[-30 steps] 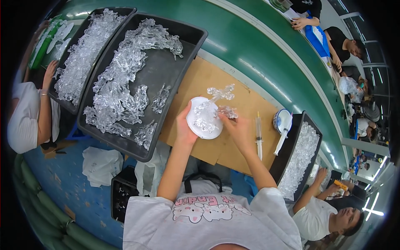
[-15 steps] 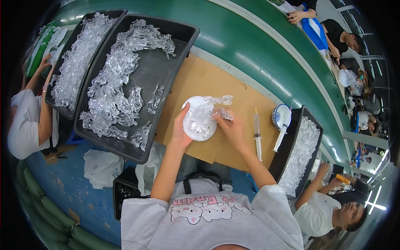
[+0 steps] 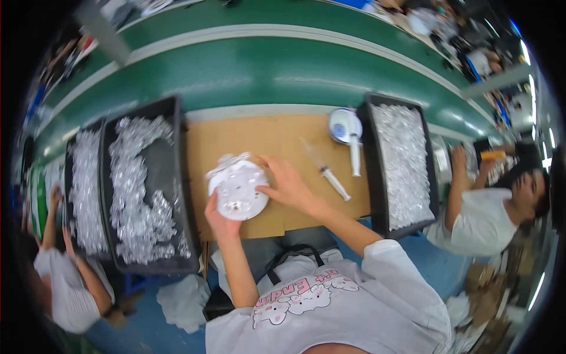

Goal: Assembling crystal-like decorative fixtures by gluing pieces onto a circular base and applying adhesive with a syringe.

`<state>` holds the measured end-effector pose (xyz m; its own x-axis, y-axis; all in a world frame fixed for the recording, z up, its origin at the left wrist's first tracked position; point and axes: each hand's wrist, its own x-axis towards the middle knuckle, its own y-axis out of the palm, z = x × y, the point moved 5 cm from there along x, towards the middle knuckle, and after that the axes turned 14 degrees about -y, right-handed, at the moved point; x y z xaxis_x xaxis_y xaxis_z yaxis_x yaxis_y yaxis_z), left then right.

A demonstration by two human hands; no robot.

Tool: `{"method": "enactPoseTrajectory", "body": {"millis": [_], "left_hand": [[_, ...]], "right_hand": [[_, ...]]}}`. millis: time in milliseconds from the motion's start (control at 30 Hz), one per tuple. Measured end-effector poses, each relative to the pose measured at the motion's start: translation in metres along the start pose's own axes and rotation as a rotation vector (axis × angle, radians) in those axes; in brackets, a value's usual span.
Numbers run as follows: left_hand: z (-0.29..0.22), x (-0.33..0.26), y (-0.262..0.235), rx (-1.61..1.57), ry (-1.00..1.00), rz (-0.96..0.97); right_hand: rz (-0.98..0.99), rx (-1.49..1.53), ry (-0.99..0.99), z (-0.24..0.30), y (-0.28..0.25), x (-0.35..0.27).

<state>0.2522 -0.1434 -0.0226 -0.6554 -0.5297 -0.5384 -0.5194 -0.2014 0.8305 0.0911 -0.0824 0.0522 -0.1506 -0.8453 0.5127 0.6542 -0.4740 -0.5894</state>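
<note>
In my left hand (image 3: 223,217) is a white round dish (image 3: 254,207), its rim gripped between fingers and thumb above the cardboard. Several clear plastic pieces (image 3: 239,177) lie on the dish, some poking past its far edge. My right hand (image 3: 290,187) is at the dish's right side, thumb and forefinger apart at the rim, with nothing visible between them. To the right, a syringe (image 3: 335,183) lies on the cardboard sheet (image 3: 277,135). Behind it stands a blue-and-white bowl (image 3: 340,131), and a second syringe (image 3: 355,158) leans on its edge.
At left are a black bin (image 3: 181,177) partly filled with clear pieces and a fuller bin (image 3: 88,183). Another filled black bin (image 3: 370,171) stands at right. A green bench surface (image 3: 247,71) runs behind. Co-workers sit on the left (image 3: 73,283) and right (image 3: 477,221).
The view has swung, so the bench now runs level across the picture. My right hand has let go of a clear piece, which it held over the dish before.
</note>
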Motion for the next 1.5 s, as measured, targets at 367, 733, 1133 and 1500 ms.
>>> {"method": "enactPoseTrajectory", "body": {"millis": [367, 733, 1133, 1500], "left_hand": [[0.002, -0.003, 0.060, -0.034, 0.116, -0.079], [0.016, -0.008, 0.055, 0.015, 0.008, 0.382], [0.031, -0.021, 0.062, -0.043, 0.080, 0.012], [0.034, -0.028, 0.071, -0.163, -0.018, 0.302]], "right_hand": [[-0.106, -0.397, 0.562, -0.151, -0.287, -0.098], [0.035, -0.379, 0.727, -0.188, -0.254, -0.129], [0.143, -0.496, 0.511, -0.151, -0.258, -0.148], [-0.351, 0.481, 0.520, -0.036, -0.235, -0.086]]}}
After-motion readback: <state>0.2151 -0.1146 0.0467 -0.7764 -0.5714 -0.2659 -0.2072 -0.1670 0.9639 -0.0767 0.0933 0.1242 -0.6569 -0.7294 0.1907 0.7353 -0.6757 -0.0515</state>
